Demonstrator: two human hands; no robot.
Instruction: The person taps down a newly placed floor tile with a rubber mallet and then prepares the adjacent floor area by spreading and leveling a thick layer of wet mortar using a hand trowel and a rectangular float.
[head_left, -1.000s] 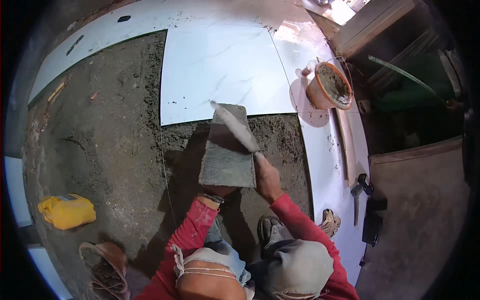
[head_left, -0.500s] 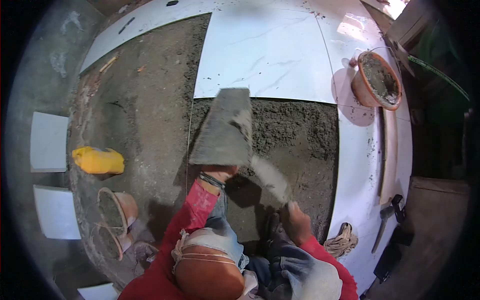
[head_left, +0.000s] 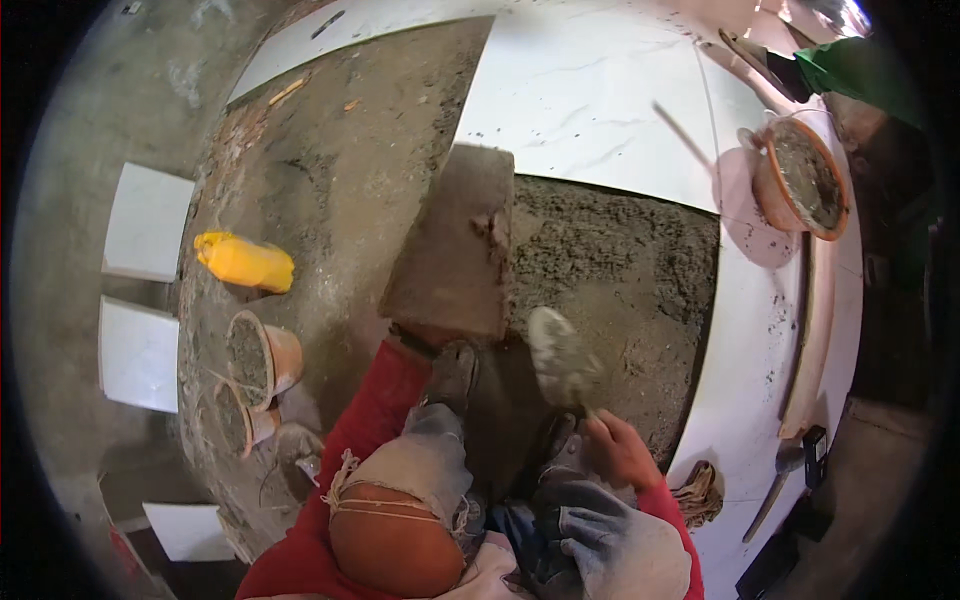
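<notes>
Gripping a leaf-shaped, mortar-smeared metal trowel (head_left: 562, 352) by its handle in the right hand (head_left: 622, 450), with blade angled forward and a little left over damp grey mortar (head_left: 640, 312). Reaching with a red-sleeved left arm (head_left: 372, 408) to the near edge of a long, rectangular grey board (head_left: 450, 250), just left of the trowel. With the left hand (head_left: 432, 336) mostly hidden at that edge, cannot tell whether gripping the board or only propping it. On the board's face, toward the right side, a small dark smear (head_left: 487, 228). Beyond the rough mortar, a large glossy white tile with grey veins (head_left: 590, 100). On white flooring to the right, a round orange bucket (head_left: 773, 195) holding grey mortar, a long pale wooden plank (head_left: 812, 340), a tan, crumpled bundle (head_left: 700, 495) and a long-handled hammer (head_left: 766, 512). On rough grey ground to the left, a bright yellow plastic package (head_left: 248, 264), with two mortar-stained orange buckets (head_left: 288, 358) nearer and flat white square tiles (head_left: 148, 222) farther left.
</notes>
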